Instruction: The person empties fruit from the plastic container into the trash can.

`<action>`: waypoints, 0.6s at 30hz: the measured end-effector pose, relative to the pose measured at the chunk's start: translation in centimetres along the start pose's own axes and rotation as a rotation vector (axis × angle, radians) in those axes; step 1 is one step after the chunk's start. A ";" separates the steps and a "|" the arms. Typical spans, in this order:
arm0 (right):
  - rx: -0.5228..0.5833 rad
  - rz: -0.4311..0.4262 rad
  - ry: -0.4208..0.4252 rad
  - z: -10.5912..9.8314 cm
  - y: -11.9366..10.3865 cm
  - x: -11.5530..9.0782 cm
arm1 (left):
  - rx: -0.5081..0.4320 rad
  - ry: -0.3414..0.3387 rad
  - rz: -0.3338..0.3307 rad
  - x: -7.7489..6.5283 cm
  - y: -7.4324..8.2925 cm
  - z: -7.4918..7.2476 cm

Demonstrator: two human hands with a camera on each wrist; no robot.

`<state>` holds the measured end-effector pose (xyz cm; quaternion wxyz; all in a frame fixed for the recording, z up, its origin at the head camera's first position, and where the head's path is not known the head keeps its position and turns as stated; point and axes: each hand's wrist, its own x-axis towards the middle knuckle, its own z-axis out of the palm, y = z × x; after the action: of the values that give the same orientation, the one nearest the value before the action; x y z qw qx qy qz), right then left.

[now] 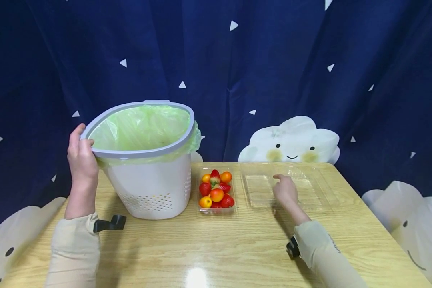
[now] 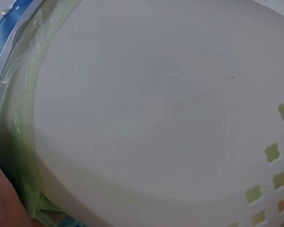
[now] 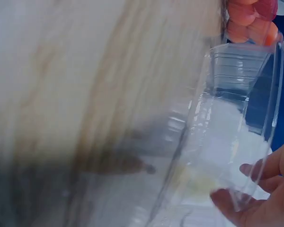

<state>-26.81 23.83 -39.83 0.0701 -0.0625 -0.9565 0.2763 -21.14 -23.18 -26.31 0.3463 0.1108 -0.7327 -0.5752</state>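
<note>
My left hand [image 1: 83, 162] grips the grey rim of a white bin [image 1: 147, 188], thumb over the edge, fingers outside. A translucent green bag [image 1: 137, 124] lines the bin and folds over below the rim. The bin's white wall [image 2: 146, 109] fills most of the left wrist view. My right hand [image 1: 286, 190] is at a clear plastic container [image 1: 257, 190]. In the right wrist view its thumb and fingers [image 3: 270, 165] stand a little apart around the container's clear edge; I cannot tell whether they pinch it.
Between the bin and the clear container stands a clear box of fruit [image 1: 216, 211] with several strawberries and small orange fruits. The wooden table [image 1: 216, 244] ends at a dark blue curtain [image 1: 216, 52] with white triangles. Smiling cloud shapes [image 1: 291, 140] show along the table's edges.
</note>
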 end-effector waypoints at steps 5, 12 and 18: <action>0.009 -0.044 0.036 0.3 -1.3 -0.2 | -0.011 0.005 0.001 -0.1 -0.1 0.0; 0.155 -0.132 0.119 1.5 -4.1 -0.8 | -0.023 -0.001 0.009 -0.1 0.0 0.0; 0.332 -0.171 0.100 2.7 -6.7 -1.3 | -0.028 -0.007 0.008 -0.1 0.0 0.1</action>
<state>-26.53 16.62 -38.58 0.1499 0.0178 -0.8949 0.4199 -21.14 -23.07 -26.40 0.3476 0.1007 -0.7262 -0.5845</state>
